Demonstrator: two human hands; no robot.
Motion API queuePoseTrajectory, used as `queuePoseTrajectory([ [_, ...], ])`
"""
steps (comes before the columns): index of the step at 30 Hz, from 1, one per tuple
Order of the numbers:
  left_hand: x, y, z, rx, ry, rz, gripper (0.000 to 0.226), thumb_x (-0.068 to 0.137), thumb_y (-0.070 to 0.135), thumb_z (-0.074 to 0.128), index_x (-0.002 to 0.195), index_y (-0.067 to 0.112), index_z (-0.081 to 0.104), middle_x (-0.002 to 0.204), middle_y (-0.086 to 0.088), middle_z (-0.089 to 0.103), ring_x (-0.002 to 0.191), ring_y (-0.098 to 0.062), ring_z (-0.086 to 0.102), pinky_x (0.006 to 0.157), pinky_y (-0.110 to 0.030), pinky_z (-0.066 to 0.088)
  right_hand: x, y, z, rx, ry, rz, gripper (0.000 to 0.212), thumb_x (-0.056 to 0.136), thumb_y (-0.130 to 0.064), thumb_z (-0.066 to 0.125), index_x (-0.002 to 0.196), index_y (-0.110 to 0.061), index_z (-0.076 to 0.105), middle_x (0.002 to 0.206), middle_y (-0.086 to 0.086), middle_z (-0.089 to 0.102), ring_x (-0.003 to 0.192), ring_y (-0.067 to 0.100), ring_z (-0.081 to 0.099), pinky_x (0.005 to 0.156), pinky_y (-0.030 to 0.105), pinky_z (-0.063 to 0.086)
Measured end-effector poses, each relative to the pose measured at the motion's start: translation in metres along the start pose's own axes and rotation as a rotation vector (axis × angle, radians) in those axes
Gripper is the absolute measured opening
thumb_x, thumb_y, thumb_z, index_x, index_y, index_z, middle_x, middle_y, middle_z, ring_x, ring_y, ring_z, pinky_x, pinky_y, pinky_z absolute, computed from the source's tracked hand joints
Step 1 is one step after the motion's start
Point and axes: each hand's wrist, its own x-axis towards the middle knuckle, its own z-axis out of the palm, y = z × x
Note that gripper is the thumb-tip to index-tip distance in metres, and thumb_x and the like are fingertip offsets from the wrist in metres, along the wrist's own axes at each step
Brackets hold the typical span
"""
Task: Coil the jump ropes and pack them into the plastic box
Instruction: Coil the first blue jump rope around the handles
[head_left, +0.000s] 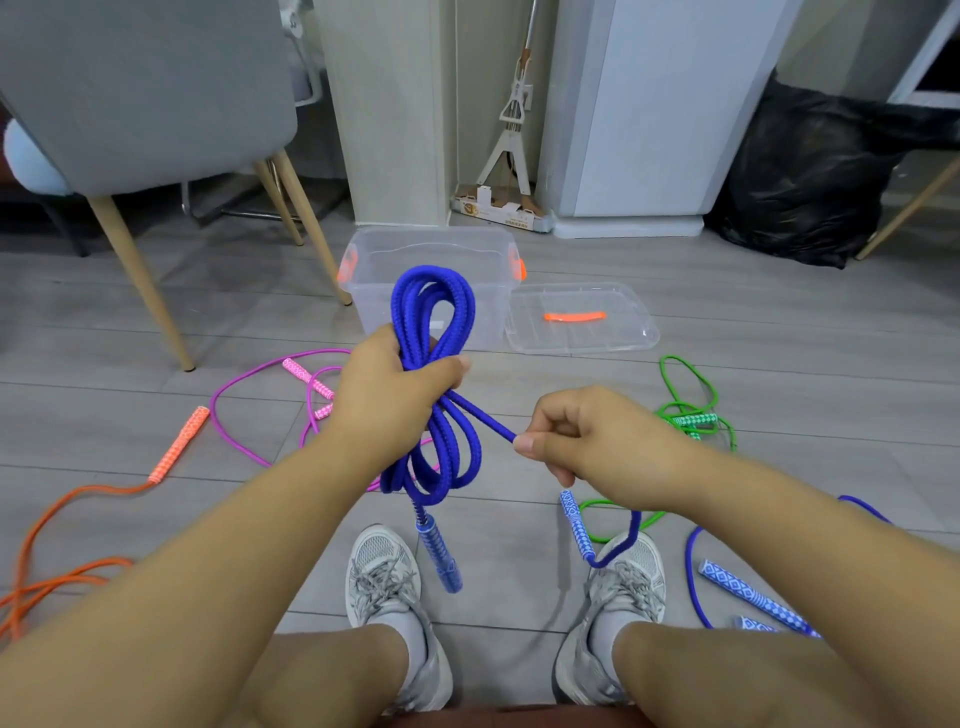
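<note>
The left hand grips the coiled blue braided jump rope above bare grey floor; the right hand pinches its strand; one clear plastic box stands open behind; four other ropes lie scattered.

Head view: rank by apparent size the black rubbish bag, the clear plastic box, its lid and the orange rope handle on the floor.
1. black plastic rubbish bag
2. clear plastic box with orange latches
3. flat clear plastic lid
4. orange patterned rope handle
</note>
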Motion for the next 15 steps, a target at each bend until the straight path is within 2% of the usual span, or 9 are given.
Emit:
queuePoseTrajectory([
  [3,0.004,-0.002,0.0,0.059,-0.021,-0.02,0.024,0.084,0.025,0.068,0.081,0.004,0.058,0.068,-0.008,0.061,0.046,-0.01,0.048,0.042,-0.016,0.042,-0.004,-0.007,-0.003,-0.08,0.006,-0.036,0.018,0.093,-0.031,0.054,0.078,-0.022,0.059,0.055,-0.008,0.057,0.042,0.003,0.043,0.047,0.01,0.034],
  [6,0.009,-0.012,-0.001,0.221,-0.107,-0.007,0.036,0.083,0.038,0.067,0.082,0.004,0.054,0.066,-0.007,0.056,0.052,-0.016,0.046,0.05,-0.026,0.042,-0.012,-0.008,-0.01,-0.18,-0.007,-0.071,0.012,0.092,-0.03,0.054,0.089,-0.025,0.065,0.061,-0.01,0.057,0.055,-0.001,0.051,0.056,0.01,0.039],
  [9,0.01,-0.019,-0.005,0.405,-0.214,0.001,0.043,0.079,0.053,0.063,0.089,0.014,0.049,0.069,-0.005,0.053,0.057,-0.018,0.046,0.056,-0.032,0.042,-0.018,-0.006,-0.019,-0.204,0.013,-0.102,0.01,0.091,-0.027,0.057,0.092,-0.024,0.066,0.069,-0.006,0.059,0.062,0.002,0.049,0.06,0.015,0.039],
  [11,0.006,-0.017,-0.007,0.462,-0.321,0.049,0.039,0.08,0.058,0.056,0.085,0.021,0.045,0.069,-0.003,0.05,0.057,-0.017,0.045,0.056,-0.029,0.04,-0.017,-0.006,-0.022,-0.162,0.064,-0.148,0.01,0.09,-0.028,0.058,0.09,-0.023,0.067,0.077,0.0,0.062,0.067,0.007,0.049,0.065,0.022,0.04],
  [15,0.0,-0.012,-0.003,0.558,-0.445,0.134,0.051,0.08,0.065,0.033,0.092,0.016,0.045,0.076,-0.005,0.055,0.065,-0.021,0.052,0.062,-0.033,0.044,-0.008,-0.016,-0.018,-0.094,0.161,-0.268,0.01,0.091,-0.023,0.057,0.088,-0.027,0.066,0.083,-0.006,0.06,0.08,0.005,0.051,0.069,0.01,0.038],
])
